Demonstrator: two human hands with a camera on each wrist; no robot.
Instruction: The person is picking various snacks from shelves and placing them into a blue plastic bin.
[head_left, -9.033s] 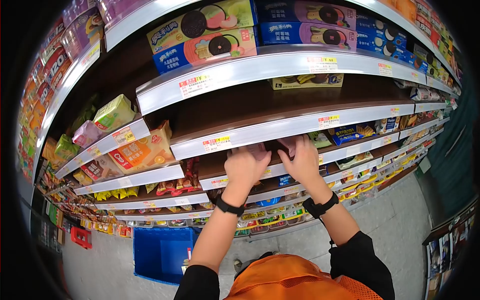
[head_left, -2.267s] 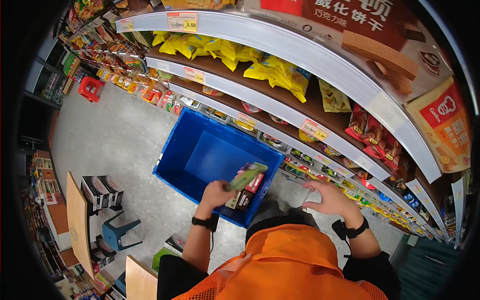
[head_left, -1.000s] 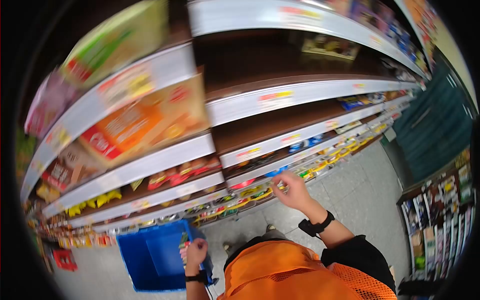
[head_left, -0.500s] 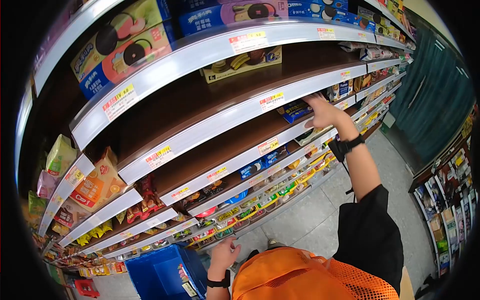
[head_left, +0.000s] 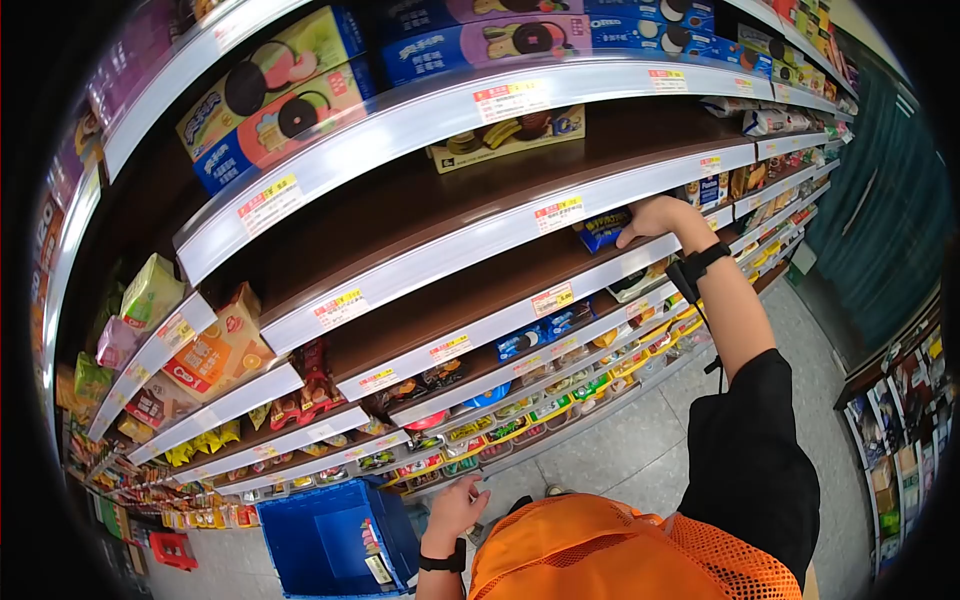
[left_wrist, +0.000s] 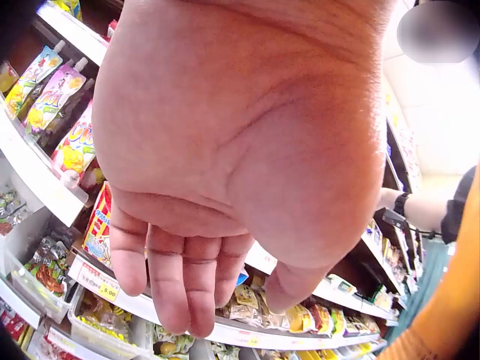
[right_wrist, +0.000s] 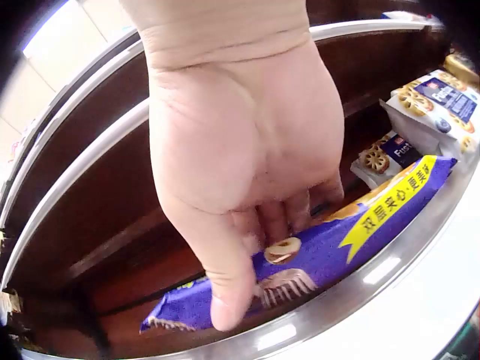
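**Fig. Reach to an upper shelf: head and wrist views.**

- **Right hand.** The right hand (head_left: 655, 215) is at 2 o'clock in the head view, with the arm stretched up and out. It grasps a long purple packet (head_left: 600, 230).
- **Packet.** It lies flat at the front of a brown shelf (head_left: 460, 300), at 9 o'clock from the hand.
- **Grip.** In the right wrist view the thumb crosses the packet's (right_wrist: 352, 232) face and the curled fingers (right_wrist: 289, 214) reach over its back edge. This is a pinch near the middle, just behind the metal rail (right_wrist: 337, 311).
- **Left hand.** The left hand (head_left: 455, 505) hangs relaxed and holds nothing. It is at 6 o'clock, just beside a blue crate (head_left: 320, 535).

**Likely hazards**
1. The packet may catch on the raised rail as it is drawn out. It could then twist out of the pinch, because only one hand holds it.
2. The long, limp wrapper may sag at both ends and slide from the fingertips.
3. The biscuit bags (right_wrist: 427, 105) at 2 o'clock from the packet stand close by. A sideways pull could drag or topple them.
4. The crate is well apart from the shelf, so a loose hold could fail during the carry.
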